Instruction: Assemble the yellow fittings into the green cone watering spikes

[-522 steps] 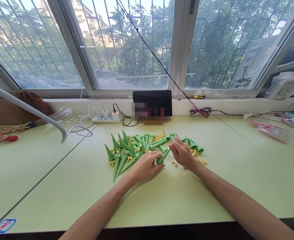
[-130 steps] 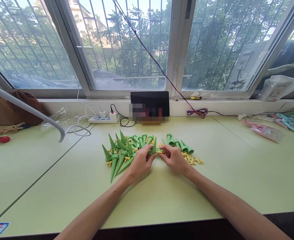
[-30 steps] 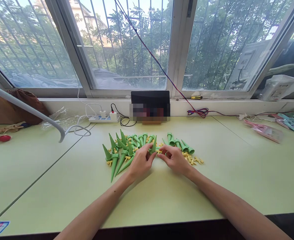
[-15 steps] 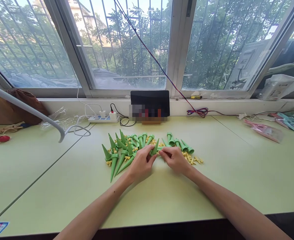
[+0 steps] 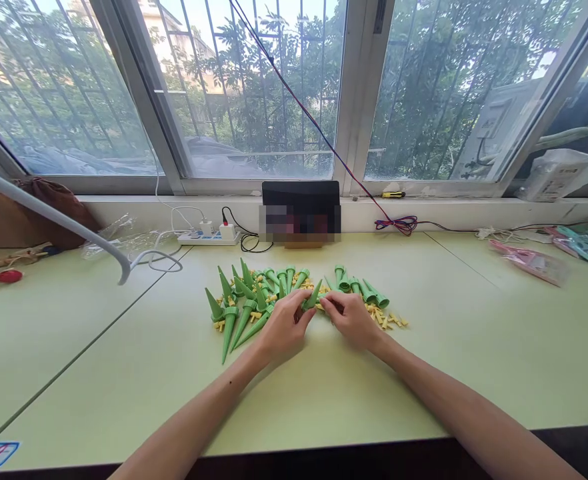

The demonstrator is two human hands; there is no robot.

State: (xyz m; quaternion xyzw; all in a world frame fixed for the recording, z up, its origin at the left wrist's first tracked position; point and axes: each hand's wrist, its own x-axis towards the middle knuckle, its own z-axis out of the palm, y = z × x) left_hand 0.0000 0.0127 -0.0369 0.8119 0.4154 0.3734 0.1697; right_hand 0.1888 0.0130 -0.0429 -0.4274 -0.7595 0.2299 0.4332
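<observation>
Between the fingers of my left hand (image 5: 288, 323) is a green plastic spike (image 5: 315, 293), its tip pointing up and leaning a little right. Just right of it, my right hand (image 5: 353, 321) has thumb and fingers pinched together; whatever they hold is too small and covered to make out. More green spikes with collared ends (image 5: 229, 327) lie or stand in a pile by my left hand. Behind my right hand lie several others (image 5: 355, 286). Small yellow branched plastic pieces (image 5: 384, 319) are scattered to the right and among the spikes.
On the pale green table (image 5: 294, 413), a tablet (image 5: 301, 195) leans at the back beside a power strip (image 5: 209, 238). A white curved stand arm (image 5: 74, 223) reaches in from the left. Bundled cable (image 5: 397, 225) and plastic packets (image 5: 529, 262) are at the back right.
The green spike in my left hand leans slightly more to the right. My right fingertips have shifted a little away from it. The piles look the same.
</observation>
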